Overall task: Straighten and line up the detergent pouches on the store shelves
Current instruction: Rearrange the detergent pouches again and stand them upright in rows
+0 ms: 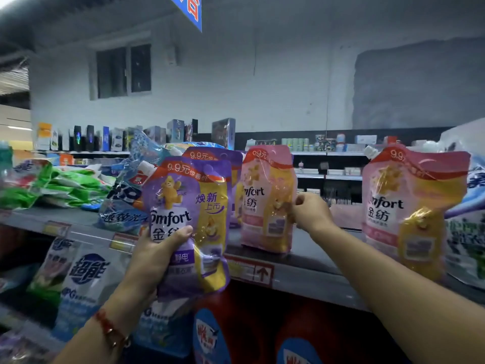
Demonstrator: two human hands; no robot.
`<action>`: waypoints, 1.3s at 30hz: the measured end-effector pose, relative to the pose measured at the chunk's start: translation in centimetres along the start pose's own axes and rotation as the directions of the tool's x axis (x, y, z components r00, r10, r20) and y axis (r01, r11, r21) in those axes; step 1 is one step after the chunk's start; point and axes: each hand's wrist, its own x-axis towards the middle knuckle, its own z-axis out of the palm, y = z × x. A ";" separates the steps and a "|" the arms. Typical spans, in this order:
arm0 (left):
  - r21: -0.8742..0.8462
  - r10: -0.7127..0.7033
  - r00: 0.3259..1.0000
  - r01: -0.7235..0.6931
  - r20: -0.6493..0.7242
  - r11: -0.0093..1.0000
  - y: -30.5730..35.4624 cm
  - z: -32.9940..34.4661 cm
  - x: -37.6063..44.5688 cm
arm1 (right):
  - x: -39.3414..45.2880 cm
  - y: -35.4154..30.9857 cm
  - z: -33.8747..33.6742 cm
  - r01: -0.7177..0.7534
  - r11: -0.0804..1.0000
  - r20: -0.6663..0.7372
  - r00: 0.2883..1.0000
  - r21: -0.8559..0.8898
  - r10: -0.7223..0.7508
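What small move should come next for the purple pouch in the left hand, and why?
Probably set the purple pouch upright on the shelf, in front of the second purple pouch. The left hand holds it off the shelf, while the right hand pinches the standing pink pouch.

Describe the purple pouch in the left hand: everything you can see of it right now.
The purple pouch is a glossy, crinkled plastic stand-up bag with a yellow right-hand panel, a red 9.9 banner across the top, a bear figure and Comfort lettering. It stands roughly upright, held off the shelf in front of its edge. The left hand grips its lower left side, thumb across the front. Behind it stands another purple pouch.
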 end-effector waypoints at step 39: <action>0.562 0.214 0.819 -0.530 0.532 0.635 -2.5 8.2 6.2 | 5.7 -14.3 -1.1 0.247 0.816 0.162 0.968 -0.522 -0.189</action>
